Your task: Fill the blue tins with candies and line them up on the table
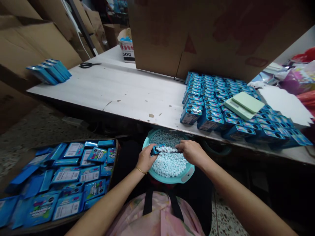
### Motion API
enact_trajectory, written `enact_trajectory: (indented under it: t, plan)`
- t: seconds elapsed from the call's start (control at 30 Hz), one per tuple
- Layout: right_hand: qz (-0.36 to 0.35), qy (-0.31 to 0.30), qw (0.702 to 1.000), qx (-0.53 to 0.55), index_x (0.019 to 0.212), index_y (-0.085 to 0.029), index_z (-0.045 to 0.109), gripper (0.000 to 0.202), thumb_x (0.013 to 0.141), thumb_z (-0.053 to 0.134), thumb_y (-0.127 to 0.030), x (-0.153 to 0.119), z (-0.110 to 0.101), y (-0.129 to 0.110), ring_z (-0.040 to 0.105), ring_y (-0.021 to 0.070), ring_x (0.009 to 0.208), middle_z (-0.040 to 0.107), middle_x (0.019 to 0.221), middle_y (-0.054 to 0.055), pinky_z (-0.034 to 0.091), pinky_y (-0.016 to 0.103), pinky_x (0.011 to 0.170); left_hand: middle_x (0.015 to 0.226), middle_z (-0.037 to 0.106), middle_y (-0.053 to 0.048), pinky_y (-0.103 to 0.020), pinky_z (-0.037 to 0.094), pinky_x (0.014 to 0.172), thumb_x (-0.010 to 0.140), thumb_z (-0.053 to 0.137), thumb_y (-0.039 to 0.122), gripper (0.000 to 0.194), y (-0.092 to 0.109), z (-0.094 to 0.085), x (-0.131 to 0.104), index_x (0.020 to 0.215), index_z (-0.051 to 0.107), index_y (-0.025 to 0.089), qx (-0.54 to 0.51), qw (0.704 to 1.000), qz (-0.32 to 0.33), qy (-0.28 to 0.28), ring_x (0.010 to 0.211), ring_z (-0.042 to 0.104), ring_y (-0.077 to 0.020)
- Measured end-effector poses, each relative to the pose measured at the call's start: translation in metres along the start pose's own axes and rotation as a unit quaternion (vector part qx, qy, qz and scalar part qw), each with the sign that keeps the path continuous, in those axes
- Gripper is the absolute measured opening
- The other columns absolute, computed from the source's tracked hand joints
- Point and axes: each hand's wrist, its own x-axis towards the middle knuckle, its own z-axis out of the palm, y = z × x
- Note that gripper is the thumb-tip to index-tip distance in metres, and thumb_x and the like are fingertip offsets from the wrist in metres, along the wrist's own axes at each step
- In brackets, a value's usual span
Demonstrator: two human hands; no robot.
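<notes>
Small card box [157,149], round pale candies [168,164]

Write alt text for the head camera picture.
Two hands fill a small blue box with pale candies over a teal bowl: left hand holds it, right hand scoops. Rows of filled boxes stand on the table.

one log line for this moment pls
left hand: holds blue box | right hand: pushes candies in | under: bowl of candies
</notes>
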Motion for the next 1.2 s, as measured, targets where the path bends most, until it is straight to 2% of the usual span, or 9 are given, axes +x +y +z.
enact_trajectory:
  t: [0.27,0.47,0.63,0.77,0.87,0.97,1.03,1.13,1.2]
  plan:
    - [-0.015,-0.004,0.996,-0.091,0.088,-0.02,0.063,0.028,0.077,0.039,-0.01,-0.009,-0.022,-0.032,0.053,0.0152,0.078,0.059,0.085,0.005,0.035,0.023,0.062,0.102,0.061,-0.004,-0.032,0.044,0.085,0.067,0.06,0.022,0.04,-0.001,-0.001,-0.003,0.106,0.054,0.021,-0.004,1.0,0.01,0.008,0.094,0.056,-0.0191]
    - [0.045,0.145,0.988,0.041,0.105,-0.025,0.059,0.034,0.082,0.036,-0.015,-0.042,-0.022,0.017,0.054,0.0125,0.083,0.059,0.09,0.002,0.038,0.02,0.068,0.097,0.061,-0.002,-0.029,0.045,0.081,0.069,0.06,0.029,0.037,0.028,-0.043,0.009,0.104,0.053,0.022,-0.076,0.997,0.015,0.027,0.088,0.058,-0.0169]
    - [0.072,0.217,0.95,0.214,0.099,-0.02,0.063,0.034,0.086,0.032,-0.029,-0.061,0.015,0.053,0.057,0.0133,0.075,0.061,0.083,0.004,0.043,0.022,0.068,0.093,0.06,-0.001,-0.029,0.045,0.082,0.067,0.063,0.032,0.039,0.053,-0.065,0.092,0.102,0.052,0.019,-0.171,0.982,0.072,0.038,0.085,0.056,-0.015]
    - [0.081,0.191,0.937,0.281,0.098,-0.02,0.063,0.034,0.084,0.036,-0.035,-0.053,0.056,0.055,0.059,0.0147,0.08,0.063,0.086,0.005,0.044,0.022,0.071,0.087,0.06,-0.003,-0.032,0.045,0.079,0.062,0.068,0.027,0.041,0.057,-0.039,0.169,0.098,0.054,0.015,-0.205,0.976,0.066,0.019,0.083,0.056,-0.0171]
    - [0.095,0.153,0.941,0.286,0.101,-0.02,0.063,0.035,0.081,0.04,-0.039,-0.041,0.089,0.059,0.059,0.0164,0.087,0.064,0.095,0.005,0.044,0.022,0.077,0.1,0.059,-0.01,-0.035,0.043,0.085,0.062,0.068,0.026,0.056,0.049,-0.023,0.191,0.113,0.048,0.015,-0.194,0.979,0.034,0.047,0.093,0.055,-0.0207]
    - [0.106,0.1,0.948,0.282,0.101,-0.022,0.064,0.037,0.076,0.046,-0.043,-0.031,0.12,0.072,0.058,0.019,0.093,0.064,0.102,0.005,0.044,0.024,0.082,0.12,0.047,-0.014,-0.035,0.041,0.087,0.067,0.065,0.03,0.072,0.019,-0.029,0.162,0.128,0.03,0.017,-0.205,0.967,0.045,0.148,0.104,0.051,-0.0214]
    - [0.122,0.071,0.946,0.291,0.095,-0.023,0.066,0.037,0.071,0.049,-0.046,-0.029,0.139,0.082,0.059,0.0209,0.093,0.066,0.1,0.004,0.045,0.025,0.082,0.119,0.046,-0.012,-0.033,0.041,0.088,0.073,0.058,0.031,0.061,-0.019,-0.05,0.118,0.127,0.031,0.02,-0.173,0.962,0.035,0.211,0.104,0.051,-0.0182]
    - [0.157,0.035,0.935,0.315,0.088,-0.025,0.069,0.038,0.064,0.052,-0.048,-0.032,0.16,0.092,0.061,0.023,0.09,0.068,0.094,0.004,0.048,0.026,0.079,0.107,0.052,-0.011,-0.028,0.044,0.08,0.077,0.053,0.031,0.039,-0.098,-0.102,0.035,0.111,0.044,0.013,-0.048,0.937,-0.136,0.317,0.095,0.054,-0.0152]
    - [0.169,0.02,0.93,0.326,0.085,-0.027,0.07,0.037,0.06,0.054,-0.049,-0.034,0.168,0.093,0.061,0.0244,0.09,0.068,0.093,0.003,0.049,0.027,0.078,0.092,0.056,-0.01,-0.027,0.045,0.07,0.076,0.055,0.032,0.035,-0.152,-0.135,-0.011,0.099,0.048,0.006,0.015,0.922,-0.232,0.309,0.084,0.055,-0.0151]
